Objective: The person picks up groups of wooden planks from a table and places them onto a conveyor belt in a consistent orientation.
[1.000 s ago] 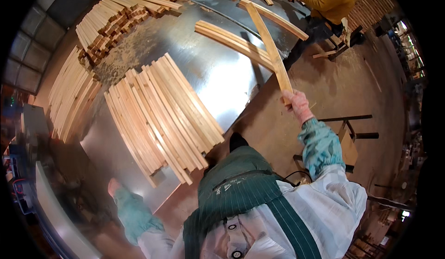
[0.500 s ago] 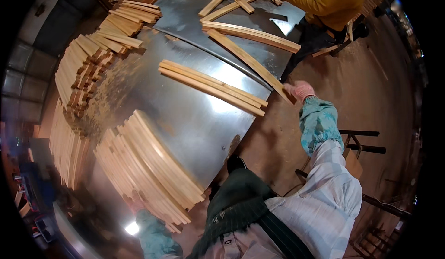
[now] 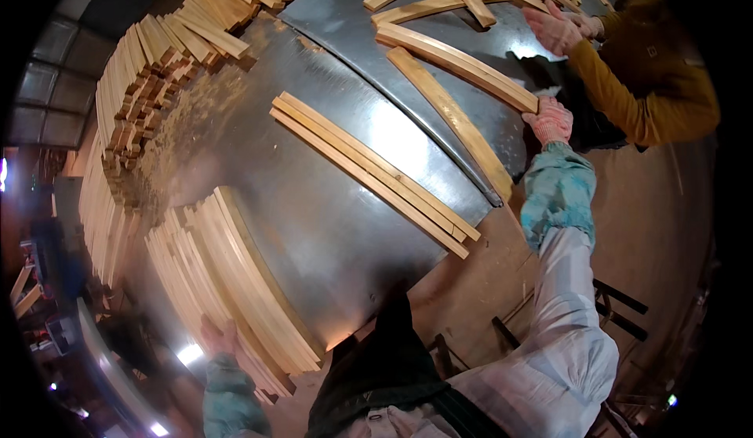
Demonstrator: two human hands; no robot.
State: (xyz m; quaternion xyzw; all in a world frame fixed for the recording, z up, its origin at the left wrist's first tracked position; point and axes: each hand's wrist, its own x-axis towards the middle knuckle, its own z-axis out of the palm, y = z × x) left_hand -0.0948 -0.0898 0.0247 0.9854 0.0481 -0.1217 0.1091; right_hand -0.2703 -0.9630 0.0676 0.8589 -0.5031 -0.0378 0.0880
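Pale wooden slats on a shiny steel table (image 3: 314, 203)

Right hand (image 3: 549, 120) grips a long slat (image 3: 459, 68) near the table's edge; left hand (image 3: 218, 336) rests, fingers loose, on stacked curved slats (image 3: 235, 281).

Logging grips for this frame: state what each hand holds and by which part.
The right hand grips the near end of a long wooden slat on the metal table. The left hand rests on the slat stack; no clear grip.

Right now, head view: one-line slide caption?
Right hand grips a wooden slat on the metal table; left hand rests on stacked slats.
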